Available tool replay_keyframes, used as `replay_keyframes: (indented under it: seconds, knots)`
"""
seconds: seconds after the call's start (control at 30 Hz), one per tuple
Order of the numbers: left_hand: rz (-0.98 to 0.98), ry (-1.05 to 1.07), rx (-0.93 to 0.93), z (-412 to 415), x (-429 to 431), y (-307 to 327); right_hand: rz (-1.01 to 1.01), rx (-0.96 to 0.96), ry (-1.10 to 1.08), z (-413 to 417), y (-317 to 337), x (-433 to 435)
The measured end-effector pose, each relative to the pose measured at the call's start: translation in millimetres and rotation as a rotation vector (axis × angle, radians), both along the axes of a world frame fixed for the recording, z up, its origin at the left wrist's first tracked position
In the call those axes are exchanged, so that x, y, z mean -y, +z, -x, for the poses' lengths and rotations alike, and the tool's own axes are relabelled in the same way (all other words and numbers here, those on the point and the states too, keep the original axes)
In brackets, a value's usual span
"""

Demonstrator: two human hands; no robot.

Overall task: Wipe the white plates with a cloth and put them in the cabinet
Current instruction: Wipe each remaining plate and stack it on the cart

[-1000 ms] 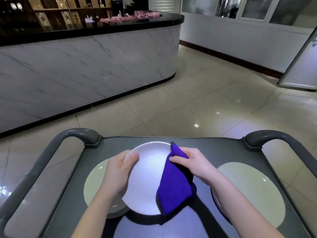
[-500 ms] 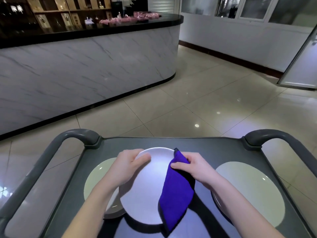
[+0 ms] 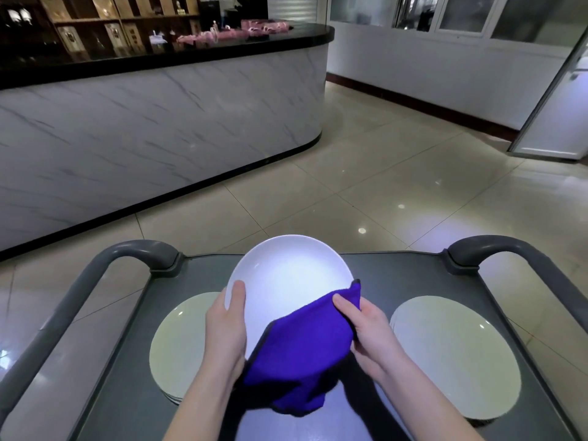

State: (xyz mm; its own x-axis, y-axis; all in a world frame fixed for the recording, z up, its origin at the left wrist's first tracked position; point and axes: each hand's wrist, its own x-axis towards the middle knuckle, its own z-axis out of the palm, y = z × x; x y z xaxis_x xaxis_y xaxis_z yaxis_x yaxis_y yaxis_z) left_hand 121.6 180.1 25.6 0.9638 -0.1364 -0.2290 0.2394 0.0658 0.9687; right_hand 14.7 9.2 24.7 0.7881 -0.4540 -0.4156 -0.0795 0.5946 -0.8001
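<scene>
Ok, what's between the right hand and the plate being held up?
In the head view, the purple cloth lies between the right hand and the white plate; the left hand grips the rim bare.

I can read no text, label, brand or number anywhere here. The panels on the far left shelves (image 3: 95, 30) carry markings, but they are too small and blurred for me.
</scene>
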Motion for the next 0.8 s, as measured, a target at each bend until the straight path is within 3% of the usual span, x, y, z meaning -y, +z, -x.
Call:
replay_keyframes:
  seconds: [0.13,0.3,0.43,0.53,0.6,0.8]
  knots:
    - [-0.128,-0.082,0.13,-9,-12,9,0.261,-0.03,0.164,-3,18,17]
    - [-0.388,-0.365,0.342,-22,-19,30,0.798,-0.06,0.467,-24,58,32]
    - [-0.544,-0.607,0.544,-24,-13,35,1.105,-0.064,0.69,-39,63,25]
    - [-0.561,-0.659,0.612,-25,-12,34,1.052,-0.032,0.697,-37,54,21]
    - [-0.479,-0.572,0.577,-25,-16,33,0.948,-0.027,0.586,-31,46,23]
    - [-0.211,-0.134,0.199,-15,-23,26,0.3,0.002,0.248,-1,12,15]
